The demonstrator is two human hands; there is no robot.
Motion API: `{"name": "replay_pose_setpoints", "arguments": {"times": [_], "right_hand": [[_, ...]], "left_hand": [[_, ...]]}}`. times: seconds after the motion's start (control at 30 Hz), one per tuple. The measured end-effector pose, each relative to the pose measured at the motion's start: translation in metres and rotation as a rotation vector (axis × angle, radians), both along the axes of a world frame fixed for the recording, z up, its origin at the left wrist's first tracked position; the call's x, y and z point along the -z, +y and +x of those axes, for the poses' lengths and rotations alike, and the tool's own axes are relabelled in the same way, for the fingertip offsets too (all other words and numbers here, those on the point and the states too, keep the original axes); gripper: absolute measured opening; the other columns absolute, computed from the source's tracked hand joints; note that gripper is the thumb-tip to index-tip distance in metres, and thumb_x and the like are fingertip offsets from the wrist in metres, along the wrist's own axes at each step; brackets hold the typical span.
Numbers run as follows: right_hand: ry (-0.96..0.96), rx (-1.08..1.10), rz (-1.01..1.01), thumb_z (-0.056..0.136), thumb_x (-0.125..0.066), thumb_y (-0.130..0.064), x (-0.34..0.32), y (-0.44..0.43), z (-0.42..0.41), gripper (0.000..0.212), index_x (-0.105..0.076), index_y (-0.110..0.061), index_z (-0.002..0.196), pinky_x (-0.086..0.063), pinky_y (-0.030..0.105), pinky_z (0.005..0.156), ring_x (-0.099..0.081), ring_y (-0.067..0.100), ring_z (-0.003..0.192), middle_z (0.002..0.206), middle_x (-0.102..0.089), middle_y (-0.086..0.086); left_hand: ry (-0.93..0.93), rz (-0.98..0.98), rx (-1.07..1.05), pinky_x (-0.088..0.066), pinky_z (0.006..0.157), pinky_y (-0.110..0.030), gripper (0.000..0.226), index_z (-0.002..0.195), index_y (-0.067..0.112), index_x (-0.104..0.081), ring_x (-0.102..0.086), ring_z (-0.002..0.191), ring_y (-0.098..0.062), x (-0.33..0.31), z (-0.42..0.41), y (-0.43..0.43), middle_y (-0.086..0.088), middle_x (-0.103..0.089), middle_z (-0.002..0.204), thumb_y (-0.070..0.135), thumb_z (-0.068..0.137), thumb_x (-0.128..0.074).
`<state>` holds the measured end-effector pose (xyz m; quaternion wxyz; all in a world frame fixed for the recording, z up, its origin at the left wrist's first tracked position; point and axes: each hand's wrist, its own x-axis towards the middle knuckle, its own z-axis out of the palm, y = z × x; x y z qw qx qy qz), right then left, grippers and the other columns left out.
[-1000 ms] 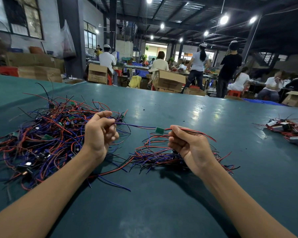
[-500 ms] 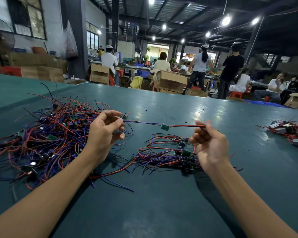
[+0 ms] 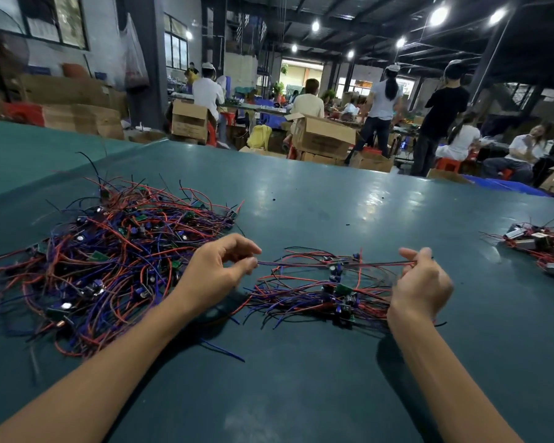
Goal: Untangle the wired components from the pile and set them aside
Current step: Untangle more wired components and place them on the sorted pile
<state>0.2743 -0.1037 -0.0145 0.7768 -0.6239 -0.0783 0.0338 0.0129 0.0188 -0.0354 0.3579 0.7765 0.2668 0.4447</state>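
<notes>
A big tangled pile point(image 3: 109, 254) of red and purple wires with small green boards lies on the left of the green table point(image 3: 301, 362). A smaller set-aside bundle point(image 3: 320, 292) lies between my hands. One wired component point(image 3: 336, 265) is stretched level just above that bundle. My left hand point(image 3: 219, 266) pinches its purple wire end between thumb and forefinger. My right hand point(image 3: 421, 281) pinches its red and black wire end, the other fingers loosely spread.
Another heap of wired parts with grey boxes point(image 3: 538, 247) sits at the table's right edge. A loose purple wire point(image 3: 224, 348) lies near my left forearm. Beyond the far table edge stand cardboard boxes point(image 3: 322, 135) and several people working.
My hands have drawn further apart and lower, the right one moving right. The stretched component has come down from mid-air to just over the small bundle.
</notes>
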Motion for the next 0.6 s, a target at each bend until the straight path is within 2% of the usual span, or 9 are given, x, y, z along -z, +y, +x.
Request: {"name": "replay_pose_setpoints", "arguments": {"times": [0.07, 0.13, 0.2, 0.27, 0.37, 0.43, 0.5, 0.6], "right_hand": [[-0.024, 0.117, -0.173, 0.09, -0.043, -0.045, -0.002, -0.005, 0.002, 0.041, -0.074, -0.026, 0.071, -0.04, 0.037, 0.062, -0.051, 0.019, 0.058, 0.057, -0.056, -0.006], [-0.069, 0.158, -0.26, 0.089, -0.04, -0.047, -0.002, -0.009, 0.006, 0.041, -0.072, -0.03, 0.071, -0.045, 0.041, 0.071, -0.057, 0.026, 0.068, 0.064, -0.061, -0.004], [-0.133, 0.173, -0.303, 0.091, -0.04, -0.045, -0.002, -0.011, 0.01, 0.039, -0.075, -0.03, 0.083, -0.048, 0.043, 0.075, -0.06, 0.032, 0.079, 0.074, -0.067, 0.001], [-0.158, 0.19, -0.314, 0.092, -0.044, -0.041, -0.004, -0.012, 0.015, 0.035, -0.076, -0.028, 0.098, -0.048, 0.04, 0.076, -0.061, 0.031, 0.085, 0.082, -0.068, 0.0], [-0.223, 0.204, -0.38, 0.092, -0.051, -0.029, -0.002, -0.011, 0.022, 0.027, -0.073, -0.03, 0.106, -0.048, 0.04, 0.076, -0.06, 0.032, 0.084, 0.08, -0.066, -0.002], [-0.435, 0.202, -0.444, 0.09, -0.052, -0.023, 0.0, -0.012, 0.019, 0.028, -0.075, -0.03, 0.105, -0.048, 0.042, 0.075, -0.059, 0.038, 0.079, 0.078, -0.067, 0.007], [-0.739, 0.251, -0.463, 0.083, -0.054, -0.012, -0.001, -0.013, 0.014, 0.032, -0.079, -0.024, 0.099, -0.046, 0.042, 0.069, -0.056, 0.04, 0.065, 0.068, -0.064, 0.014], [-1.172, 0.269, -0.412, 0.082, -0.058, -0.001, 0.0, -0.014, 0.002, 0.028, -0.081, -0.015, 0.089, -0.039, 0.037, 0.056, -0.047, 0.03, 0.048, 0.055, -0.059, 0.004]], "left_hand": [[0.088, 0.046, -0.01, -0.052, 0.072, -0.018, 0.014, 0.095, 0.019, -0.074, -0.067, 0.073, -0.003, 0.002, 0.002, -0.004, 0.008, -0.073, 0.082, 0.006, 0.089, -0.074], [0.168, 0.076, 0.011, -0.051, 0.076, -0.016, 0.013, 0.092, 0.02, -0.074, -0.068, 0.079, -0.003, 0.002, 0.003, -0.008, 0.012, -0.074, 0.082, 0.007, 0.088, -0.076], [0.233, 0.118, 0.044, -0.048, 0.075, -0.012, 0.013, 0.089, 0.02, -0.075, -0.068, 0.077, -0.001, 0.003, 0.006, -0.011, 0.015, -0.073, 0.079, 0.007, 0.086, -0.077], [0.266, 0.141, 0.051, -0.048, 0.076, -0.013, 0.011, 0.088, 0.019, -0.076, -0.068, 0.078, -0.001, 0.003, 0.007, -0.014, 0.015, -0.073, 0.08, 0.008, 0.086, -0.078], [0.301, 0.167, 0.055, -0.048, 0.078, -0.014, 0.012, 0.089, 0.021, -0.076, -0.066, 0.082, -0.001, 0.003, 0.006, -0.011, 0.014, -0.072, 0.084, 0.01, 0.086, -0.077], [0.305, 0.181, 0.056, -0.048, 0.078, -0.015, 0.013, 0.085, 0.022, -0.077, -0.065, 0.082, -0.001, 0.004, 0.005, -0.012, 0.014, -0.071, 0.083, 0.009, 0.083, -0.078], [0.305, 0.188, 0.034, -0.049, 0.078, -0.018, 0.014, 0.082, 0.022, -0.077, -0.064, 0.082, -0.001, 0.002, 0.005, -0.013, 0.014, -0.07, 0.082, 0.008, 0.082, -0.077], [0.357, 0.222, 0.019, -0.049, 0.082, -0.027, 0.012, 0.085, 0.023, -0.075, -0.059, 0.087, -0.003, 0.003, 0.007, -0.018, 0.015, -0.067, 0.084, 0.012, 0.085, -0.071]]}}
